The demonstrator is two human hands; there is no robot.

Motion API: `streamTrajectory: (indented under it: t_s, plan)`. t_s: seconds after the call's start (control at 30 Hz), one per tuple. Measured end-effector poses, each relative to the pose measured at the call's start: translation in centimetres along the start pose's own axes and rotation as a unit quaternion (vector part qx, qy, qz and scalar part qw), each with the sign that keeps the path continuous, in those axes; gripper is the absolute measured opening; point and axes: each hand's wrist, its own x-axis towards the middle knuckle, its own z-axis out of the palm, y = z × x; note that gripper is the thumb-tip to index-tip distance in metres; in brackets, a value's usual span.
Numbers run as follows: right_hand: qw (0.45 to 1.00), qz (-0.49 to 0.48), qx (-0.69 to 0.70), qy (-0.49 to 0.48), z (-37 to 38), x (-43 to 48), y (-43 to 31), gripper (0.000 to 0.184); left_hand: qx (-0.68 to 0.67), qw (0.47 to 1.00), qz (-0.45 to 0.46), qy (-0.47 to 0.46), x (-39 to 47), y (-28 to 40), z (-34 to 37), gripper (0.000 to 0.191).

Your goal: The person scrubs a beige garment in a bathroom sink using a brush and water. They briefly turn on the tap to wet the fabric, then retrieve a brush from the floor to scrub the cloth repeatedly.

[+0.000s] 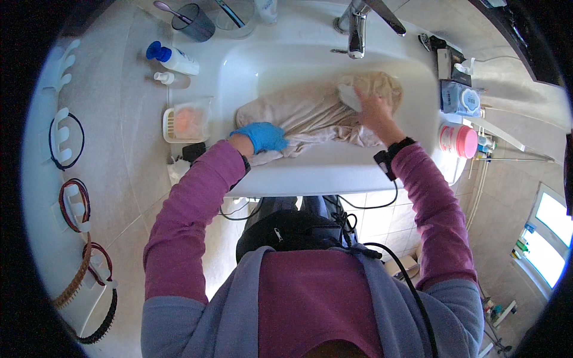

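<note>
A wet beige cloth garment lies bunched across the white washbasin, its right end heaped under the tap. My left hand, in a blue glove, rests on the near left part of the cloth; whether its fingers grip the fabric is hard to tell. My right hand, bare, holds a whitish block, perhaps soap, against the cloth's right part. The block is partly hidden by the fingers.
A chrome tap stands over the far rim. Left are a pump bottle, a small spray bottle, a dark cup and a soap dish. Right are a wipes pack and a pink-lidded jar.
</note>
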Motion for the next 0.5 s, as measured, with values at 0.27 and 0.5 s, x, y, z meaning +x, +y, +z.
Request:
streamTrajectory:
  t_s: [0.27, 0.5]
  plan:
    - [0.989, -0.141, 0.042, -0.009, 2.3, 0.4, -6.6, 0.069, 0.100, 0.991, -0.078, 0.034, 1.2, 0.8, 1.8, 0.040]
    - [0.997, -0.030, 0.058, -0.034, -0.7, 0.1, -2.9, 0.073, 0.198, 0.976, 0.027, 0.091, -0.5, 1.5, 1.8, 0.038]
